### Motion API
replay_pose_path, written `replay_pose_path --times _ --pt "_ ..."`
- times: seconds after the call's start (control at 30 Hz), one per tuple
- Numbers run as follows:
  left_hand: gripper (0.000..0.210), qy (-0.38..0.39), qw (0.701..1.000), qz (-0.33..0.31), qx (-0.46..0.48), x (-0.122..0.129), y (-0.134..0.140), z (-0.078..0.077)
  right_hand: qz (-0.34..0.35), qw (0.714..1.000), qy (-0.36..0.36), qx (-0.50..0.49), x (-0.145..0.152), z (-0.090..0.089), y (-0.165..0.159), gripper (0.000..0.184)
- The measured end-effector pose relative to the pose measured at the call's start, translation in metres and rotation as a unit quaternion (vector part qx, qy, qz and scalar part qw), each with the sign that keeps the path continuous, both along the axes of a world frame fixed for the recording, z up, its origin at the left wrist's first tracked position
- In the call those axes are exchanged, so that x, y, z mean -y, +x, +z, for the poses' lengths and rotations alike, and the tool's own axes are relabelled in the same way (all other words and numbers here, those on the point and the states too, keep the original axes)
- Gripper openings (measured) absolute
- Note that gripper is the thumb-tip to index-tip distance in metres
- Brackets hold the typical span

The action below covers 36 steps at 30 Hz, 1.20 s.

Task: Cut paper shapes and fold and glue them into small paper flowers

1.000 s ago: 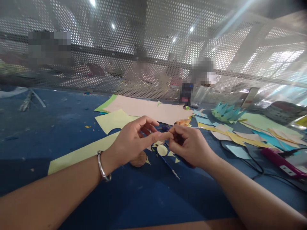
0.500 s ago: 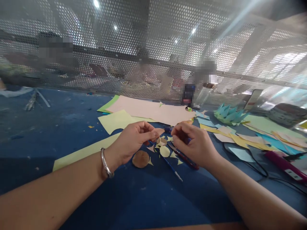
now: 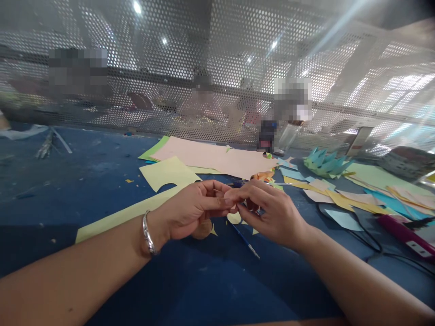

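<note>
My left hand [image 3: 204, 203] and my right hand [image 3: 268, 210] meet over the middle of the table, fingertips touching. Between them they pinch a small pinkish piece of paper, mostly hidden by the fingers. Just below lies a round brown disc [image 3: 203, 229], partly covered by my left hand. A pale yellow paper circle [image 3: 234, 218] lies beneath my fingertips, with small pointed paper scraps [image 3: 214, 231] around it. A thin blue-handled tool [image 3: 244, 241] rests on the table, its metal tip toward me.
Large pink [image 3: 204, 156] and yellow paper sheets [image 3: 166, 173] lie beyond my hands. To the right are coloured paper strips [image 3: 340, 199], a blue-green paper flower [image 3: 326, 163], and a magenta power strip [image 3: 404, 235] with black cables. A perforated metal screen [image 3: 152, 59] stands behind the table.
My right hand has moved left to meet my left hand at the paper piece, which the left hand held alone before. My left hand has shifted slightly down and right.
</note>
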<state>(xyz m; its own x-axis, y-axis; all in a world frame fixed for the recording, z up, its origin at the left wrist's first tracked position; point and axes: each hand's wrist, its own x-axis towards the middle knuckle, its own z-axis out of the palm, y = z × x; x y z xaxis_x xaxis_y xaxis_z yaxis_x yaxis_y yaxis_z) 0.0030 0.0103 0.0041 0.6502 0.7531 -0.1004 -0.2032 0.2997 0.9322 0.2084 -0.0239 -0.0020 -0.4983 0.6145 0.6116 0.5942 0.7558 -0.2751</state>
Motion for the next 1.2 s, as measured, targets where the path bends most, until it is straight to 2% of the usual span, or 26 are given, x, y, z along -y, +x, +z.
replay_pose_path --times 0.2,0.47,0.6,0.87,1.07,1.2 --pt "0.021 -0.050 0.997 -0.059 -0.009 -0.001 -0.003 0.004 0.025 0.999 0.027 -0.008 0.002 0.001 0.000 0.014" --pt "0.019 -0.038 0.997 0.047 -0.045 0.001 0.000 0.002 0.035 0.998 0.047 0.000 0.001 -0.003 -0.004 0.013" --pt "0.020 0.005 0.996 0.081 -0.024 0.003 0.002 0.001 0.005 0.999 0.001 -0.050 0.001 -0.002 -0.005 0.010" --pt "0.017 0.063 0.995 0.080 0.013 0.007 0.005 -0.001 -0.064 0.986 -0.068 -0.136 0.001 -0.002 -0.010 0.003" --pt "0.023 0.135 0.986 0.096 -0.022 0.011 0.007 -0.001 -0.079 0.976 -0.107 -0.172 -0.001 -0.002 -0.009 0.005" --pt "0.022 0.150 0.982 0.105 -0.042 0.011 0.007 0.000 -0.075 0.974 -0.121 -0.177 -0.001 -0.002 -0.009 0.009"
